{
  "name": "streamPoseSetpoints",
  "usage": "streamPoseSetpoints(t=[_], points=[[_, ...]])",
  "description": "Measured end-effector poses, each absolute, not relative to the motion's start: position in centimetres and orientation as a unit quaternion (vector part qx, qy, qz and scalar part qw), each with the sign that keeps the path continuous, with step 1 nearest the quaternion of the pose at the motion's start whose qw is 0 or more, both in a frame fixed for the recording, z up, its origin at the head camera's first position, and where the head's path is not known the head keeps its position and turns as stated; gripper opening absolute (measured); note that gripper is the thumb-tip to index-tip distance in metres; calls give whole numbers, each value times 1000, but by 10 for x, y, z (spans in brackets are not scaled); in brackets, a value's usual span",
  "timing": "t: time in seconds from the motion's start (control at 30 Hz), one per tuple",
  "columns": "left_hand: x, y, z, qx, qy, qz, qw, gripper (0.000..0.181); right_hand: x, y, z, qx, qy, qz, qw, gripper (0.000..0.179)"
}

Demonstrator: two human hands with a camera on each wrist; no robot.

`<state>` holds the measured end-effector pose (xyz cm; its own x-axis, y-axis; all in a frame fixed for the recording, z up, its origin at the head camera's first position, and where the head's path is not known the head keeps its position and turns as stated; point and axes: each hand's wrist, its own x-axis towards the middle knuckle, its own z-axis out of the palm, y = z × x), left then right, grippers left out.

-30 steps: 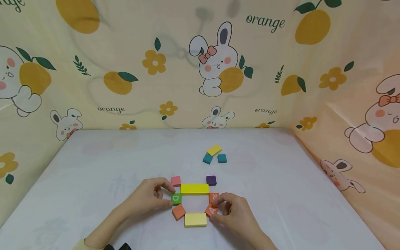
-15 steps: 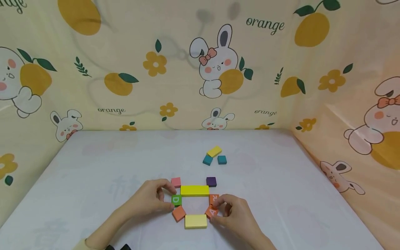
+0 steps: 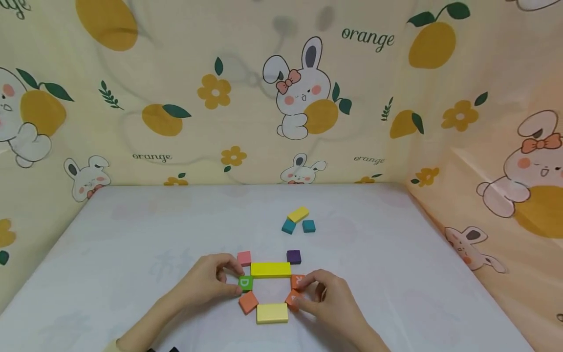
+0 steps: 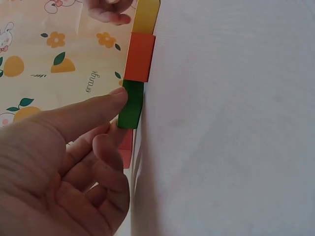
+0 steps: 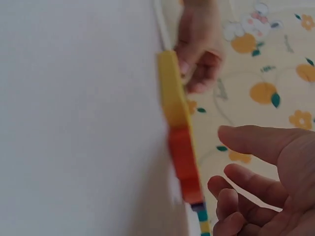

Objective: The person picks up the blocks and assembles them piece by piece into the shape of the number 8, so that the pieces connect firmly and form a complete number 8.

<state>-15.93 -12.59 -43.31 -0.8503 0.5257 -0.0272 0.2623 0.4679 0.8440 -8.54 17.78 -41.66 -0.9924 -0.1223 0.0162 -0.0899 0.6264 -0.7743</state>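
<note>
In the head view, my left hand pinches the green block marked D between thumb and index finger. The left wrist view shows the thumb against that block. My right hand is beside two orange lettered blocks, one marked R and a lower tilted one. The right wrist view shows its thumb and fingers apart from the blocks, with nothing between them. A bright yellow block joins the sides at the top; a pale yellow block lies below, touching a tilted plain orange block.
A pink block and a purple block stand at the upper ends of the bright yellow block. Farther back lie a small yellow block and two teal blocks. A patterned cloth wall rises behind the white table.
My right hand has come slightly off the tilted orange block, its thumb now covering part of the letter in the head view. My left hand stays at the green block. The head view shifts slightly.
</note>
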Motion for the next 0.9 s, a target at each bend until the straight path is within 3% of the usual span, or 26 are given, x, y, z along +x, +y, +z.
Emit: streamPoseSetpoints(t=[0.17, 0.3, 0.6, 0.9], points=[[-160, -128, -434, 229, 841, 463, 161, 33, -103, 191, -404, -36, 901, -432, -4, 20], [-160, -130, -436, 231, 838, 463, 174, 33, -136, 205, -392, -20, 911, -411, -7, 19], [-161, -130, -436, 231, 836, 465, 176, 32, -217, 238, -409, 0, 900, -435, 25, 34], [-161, -129, -436, 234, 825, 479, 189, 32, -243, 249, -423, 7, 873, -485, 56, 43]])
